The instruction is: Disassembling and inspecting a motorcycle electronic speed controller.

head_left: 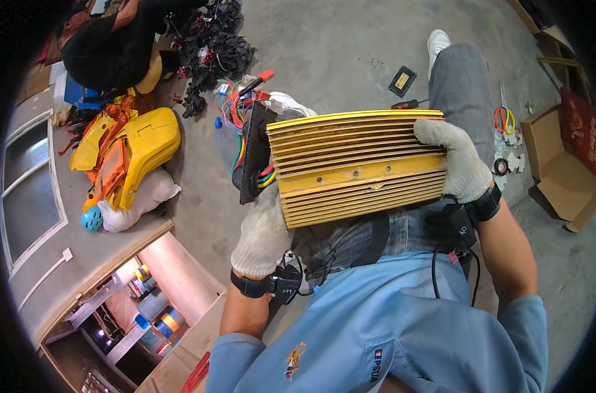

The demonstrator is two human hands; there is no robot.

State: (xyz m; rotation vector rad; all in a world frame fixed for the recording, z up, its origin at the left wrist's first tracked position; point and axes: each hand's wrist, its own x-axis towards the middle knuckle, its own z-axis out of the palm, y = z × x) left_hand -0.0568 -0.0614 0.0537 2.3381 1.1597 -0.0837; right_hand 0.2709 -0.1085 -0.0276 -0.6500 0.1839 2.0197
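A gold-yellow finned metal housing (357,171) is held up in front of my lap, its ribbed face towards me. My right hand (456,157), in a white knit glove, is closed round its right end with the thumb over the fins. The gloved left hand (264,232) grips the lower left corner; its fingers are partly hidden behind the housing. Beside the left end stands a black end plate (255,154), with thick coloured wires (268,175) between it and the housing. Thinner wires (235,108) and a red-tipped black cable (257,81) spread beyond the plate.
On the floor ahead lie a screwdriver (408,104) and a small black box (403,81). Scissors (504,118), a tape roll (500,166) and an open carton (560,170) are at right. Yellow plastic shells (150,154), black cable bundles (212,49) and another person (111,52) are at left.
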